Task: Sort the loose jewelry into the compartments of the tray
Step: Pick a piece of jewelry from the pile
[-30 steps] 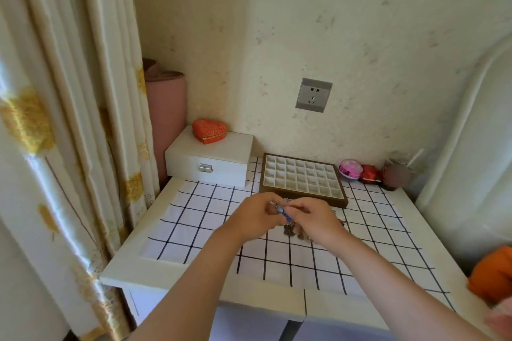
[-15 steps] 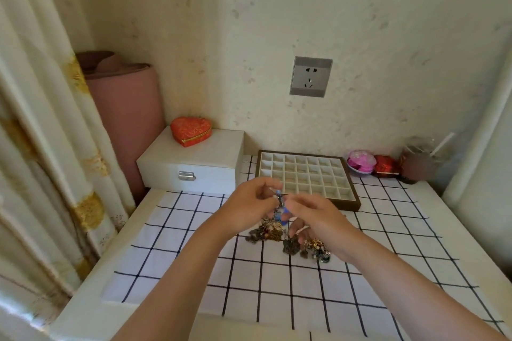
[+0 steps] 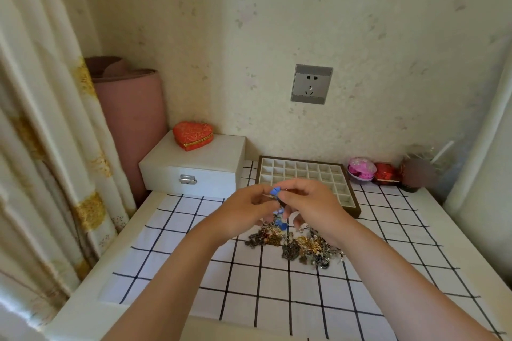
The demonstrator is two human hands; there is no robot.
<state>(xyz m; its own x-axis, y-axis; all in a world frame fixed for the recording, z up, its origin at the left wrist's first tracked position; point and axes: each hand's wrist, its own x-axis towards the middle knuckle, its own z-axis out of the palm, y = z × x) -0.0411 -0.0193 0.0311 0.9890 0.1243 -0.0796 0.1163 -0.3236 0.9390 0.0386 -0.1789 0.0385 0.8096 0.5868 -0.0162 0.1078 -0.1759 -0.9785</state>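
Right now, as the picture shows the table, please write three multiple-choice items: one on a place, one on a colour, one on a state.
1. Where is the heart box?
A. on the white box
B. in a drawer
C. on the floor

2. What colour is the piece pinched by the left hand and the right hand?
A. green
B. blue
C. yellow

3. The tray compartments that show are:
A. full of beads
B. under a lid
C. empty

Key: 1 A, it sits on the white box's top. 2 B, the bit between the hands is blue. 3 C, every cell in view shows bare lining.
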